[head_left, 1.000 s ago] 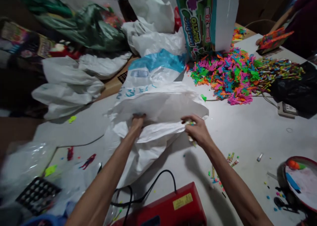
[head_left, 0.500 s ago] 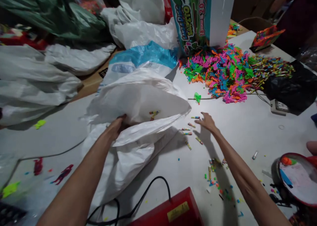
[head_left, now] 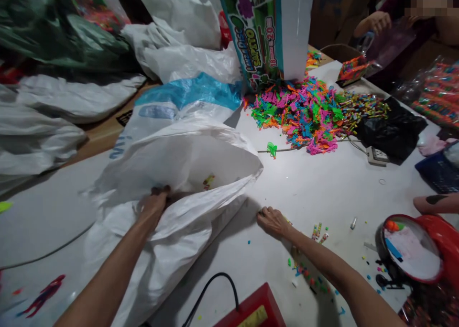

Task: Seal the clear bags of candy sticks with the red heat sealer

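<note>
"Sack [head_left: 181,226]: how does it lie to the fingers?"

"On the table [head_left: 308,183], mouth gaping upward, the slit running left to right. The right hand [head_left: 272,222] is low at the table, to the right of the sack's near side and below its right corner."

"Which hand is nearer?"

"The left hand [head_left: 154,205]: it is at the mouth itself, fingers closed on the near lip."

"And the right fingers?"

"Curled in narrow. A yellow scrap shows by the hand's upper edge, but whether they hold anything I cannot tell."

"What stands in the way?"

"The sack's own near lip, I'd judge: it rises between the right hand and the few tubes [head_left: 208,181] inside."

"What else is around?"

"Loose tubes [head_left: 319,229] lie right of the sack, past the right wrist. A green toy [head_left: 271,149] sits just off its right corner; the toy pile [head_left: 311,116] and box [head_left: 261,40] are beyond. The red machine [head_left: 265,300] is at the sack's near right, its cable [head_left: 223,273] arching up beside it. A tin [head_left: 382,245] stands well right of the sack."
</note>
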`<state>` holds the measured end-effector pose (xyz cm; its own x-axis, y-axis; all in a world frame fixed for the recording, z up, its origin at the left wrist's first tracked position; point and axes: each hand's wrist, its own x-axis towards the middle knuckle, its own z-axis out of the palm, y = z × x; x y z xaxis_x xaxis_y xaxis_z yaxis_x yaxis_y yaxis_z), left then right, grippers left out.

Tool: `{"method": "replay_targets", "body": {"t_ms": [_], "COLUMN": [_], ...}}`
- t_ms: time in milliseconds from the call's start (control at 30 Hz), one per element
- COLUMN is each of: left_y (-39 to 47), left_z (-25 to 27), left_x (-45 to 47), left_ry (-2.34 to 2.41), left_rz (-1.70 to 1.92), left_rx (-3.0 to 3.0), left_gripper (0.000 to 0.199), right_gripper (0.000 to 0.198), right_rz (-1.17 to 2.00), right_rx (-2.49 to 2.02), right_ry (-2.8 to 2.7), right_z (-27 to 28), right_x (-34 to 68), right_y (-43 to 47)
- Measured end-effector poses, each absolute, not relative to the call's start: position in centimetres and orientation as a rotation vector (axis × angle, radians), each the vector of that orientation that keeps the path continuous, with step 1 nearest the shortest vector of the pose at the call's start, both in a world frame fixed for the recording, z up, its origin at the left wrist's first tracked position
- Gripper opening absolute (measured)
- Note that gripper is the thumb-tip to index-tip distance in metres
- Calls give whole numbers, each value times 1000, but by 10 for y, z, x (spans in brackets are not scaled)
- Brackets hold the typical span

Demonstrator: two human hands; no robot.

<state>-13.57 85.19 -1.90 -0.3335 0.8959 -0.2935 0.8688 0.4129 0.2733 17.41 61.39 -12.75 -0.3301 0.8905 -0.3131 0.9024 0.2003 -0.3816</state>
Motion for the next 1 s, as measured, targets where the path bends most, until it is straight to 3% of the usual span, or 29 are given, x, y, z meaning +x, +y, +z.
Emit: {"method": "replay_targets", "body": {"t_ms": [133,300,400,467,600,733,833,900,1000], "left_y": [830,801,781,761,699,641,626,623,612], "left_z": [-9,18,39,49,38,-21,-69,-90,-102], "left_x": [-119,-88,-63,-48,-15,43,98,124,132], "left_ry": [2189,2212,2153,2090,1818,1211,902,728,805], "left_rz": [64,108,195,293,425,20,-232,-356,-486], "left_rx": [1608,1867,2107,2216,2343,2368,2451,2488,2397], "left_gripper": [34,55,61,60,49,46,44,36,31], "right_gripper": [28,32,42,56,60,60,61,63,72], "right_rz": [-1091,-1308,-1458,-1456,-1235,-1143,-1074,-1083,-1039], "right_rx": [2263,3040,2761,2527,2835,2898,2856,2881,2926], "right_ry": [2039,2250,2598,2718,2328,1337,970,841,775], "right_z": [-103,3,67,82,35,-43,-71,-79,-87], "right_x": [179,161,149,159,236,311,314,299,279], "right_y": [618,651,707,733,685,512,397,372,412]}}
